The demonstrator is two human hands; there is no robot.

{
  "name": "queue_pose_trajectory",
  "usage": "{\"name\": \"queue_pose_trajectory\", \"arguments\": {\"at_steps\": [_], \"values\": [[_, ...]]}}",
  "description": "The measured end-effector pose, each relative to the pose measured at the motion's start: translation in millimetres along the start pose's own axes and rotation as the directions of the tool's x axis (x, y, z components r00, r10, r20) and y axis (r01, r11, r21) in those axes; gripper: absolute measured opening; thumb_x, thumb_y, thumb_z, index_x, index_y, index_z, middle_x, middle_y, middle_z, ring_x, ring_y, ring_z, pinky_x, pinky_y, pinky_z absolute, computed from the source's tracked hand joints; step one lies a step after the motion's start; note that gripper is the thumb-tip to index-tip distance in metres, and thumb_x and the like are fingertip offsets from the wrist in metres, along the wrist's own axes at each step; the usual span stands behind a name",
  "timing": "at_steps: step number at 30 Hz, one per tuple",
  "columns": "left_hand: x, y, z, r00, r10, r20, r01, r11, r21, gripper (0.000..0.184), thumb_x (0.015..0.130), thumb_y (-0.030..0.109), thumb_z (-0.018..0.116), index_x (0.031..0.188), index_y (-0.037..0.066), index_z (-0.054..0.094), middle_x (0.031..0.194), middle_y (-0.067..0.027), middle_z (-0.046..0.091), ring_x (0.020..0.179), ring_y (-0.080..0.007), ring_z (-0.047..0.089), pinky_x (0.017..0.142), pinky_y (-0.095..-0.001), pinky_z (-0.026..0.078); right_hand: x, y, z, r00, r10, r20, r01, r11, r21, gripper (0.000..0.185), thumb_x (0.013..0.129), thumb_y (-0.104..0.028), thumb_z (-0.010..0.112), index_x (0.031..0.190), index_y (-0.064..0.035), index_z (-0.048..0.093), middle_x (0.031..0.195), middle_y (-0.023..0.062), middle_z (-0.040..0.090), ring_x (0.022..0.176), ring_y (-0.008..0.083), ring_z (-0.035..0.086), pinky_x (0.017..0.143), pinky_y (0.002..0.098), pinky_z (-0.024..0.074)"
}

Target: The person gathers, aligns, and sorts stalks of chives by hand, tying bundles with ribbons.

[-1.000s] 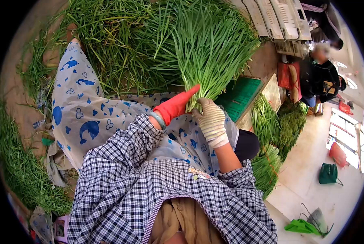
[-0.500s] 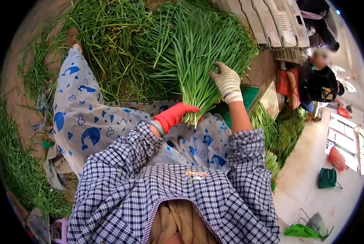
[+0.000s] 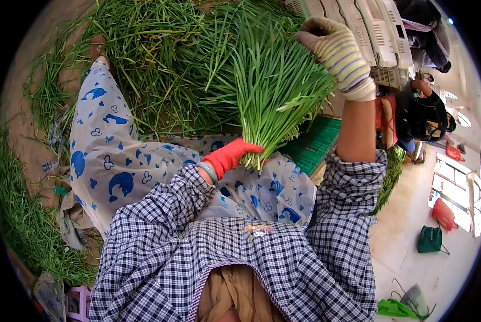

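Observation:
My left hand [image 3: 231,156], in a red glove, is wrapped round the pale stem ends of a bunch of garlic chives [image 3: 264,107]. The long green leaves fan out away from me over a larger heap. My right hand [image 3: 340,56], in a striped off-white glove, is raised at the upper right above the leaf tips. Its fingers are curled in towards the thumb; whether anything is pinched there I cannot make out. A short pale-green sprig [image 3: 290,104] lies across the bunch's right side.
A heap of loose greens [image 3: 149,59] spreads on the ground ahead. Plastic crates [image 3: 377,32] are stacked at upper right. A green plastic board or crate [image 3: 314,142] is right of the bunch. A plastic apron [image 3: 111,145] covers my legs. Another person [image 3: 425,112] is at far right.
My right hand has risen from beside the bunch up and to the right, and its fingers have curled in. My left hand keeps its hold on the chives.

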State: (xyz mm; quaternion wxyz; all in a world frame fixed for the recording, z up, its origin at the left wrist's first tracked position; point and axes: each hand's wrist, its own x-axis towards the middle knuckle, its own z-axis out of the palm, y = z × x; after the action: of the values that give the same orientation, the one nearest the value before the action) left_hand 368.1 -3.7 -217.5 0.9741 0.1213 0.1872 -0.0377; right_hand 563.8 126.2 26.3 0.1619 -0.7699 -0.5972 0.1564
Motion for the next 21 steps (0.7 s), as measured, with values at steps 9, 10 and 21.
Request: {"name": "queue_pose_trajectory", "arguments": {"at_steps": [9, 10, 21], "values": [[-6.0, 4.6, 5.6, 1.000, 0.004, -0.018, -0.003, 1.000, 0.009, 0.027, 0.085, 0.014, 0.064, 0.107, -0.001, 0.065, 0.095, -0.0091, 0.068, 0.081, -0.0184, 0.066, 0.072, -0.0314, 0.054, -28.2, 63.0, 15.4, 0.971, 0.163, 0.174, -0.138, 0.980, -0.146, 0.022, 0.075, -0.026, 0.074, 0.090, -0.0102, 0.071, 0.093, 0.0069, 0.070, 0.081, 0.0242, 0.065, 0.076, 0.0322, 0.0515], [-5.9, 4.9, 6.3, 0.999, 0.027, -0.029, -0.027, 1.000, 0.006, 0.026, 0.084, 0.013, 0.063, 0.107, 0.000, 0.065, 0.096, -0.0088, 0.068, 0.082, -0.0179, 0.065, 0.073, -0.0308, 0.053, -28.5, 63.8, 18.8, 0.996, -0.089, -0.015, 0.077, 0.927, -0.368, 0.020, 0.074, -0.025, 0.075, 0.089, -0.0116, 0.072, 0.100, 0.0065, 0.069, 0.089, 0.0257, 0.064, 0.080, 0.0325, 0.0507], [0.8, 1.4, -3.6, 1.000, 0.007, 0.000, -0.007, 0.999, 0.049, 0.030, 0.083, 0.010, 0.062, 0.111, -0.001, 0.063, 0.102, -0.0079, 0.067, 0.087, -0.0177, 0.065, 0.076, -0.0321, 0.053, -45.4, -44.5, 76.3, 0.849, -0.193, 0.492, 0.433, 0.787, -0.439, 0.079, 0.069, -0.029, 0.082, 0.138, -0.0135, 0.045, 0.142, 0.0134, 0.046, 0.131, 0.0316, 0.044, 0.110, 0.0444, 0.0347]]}}
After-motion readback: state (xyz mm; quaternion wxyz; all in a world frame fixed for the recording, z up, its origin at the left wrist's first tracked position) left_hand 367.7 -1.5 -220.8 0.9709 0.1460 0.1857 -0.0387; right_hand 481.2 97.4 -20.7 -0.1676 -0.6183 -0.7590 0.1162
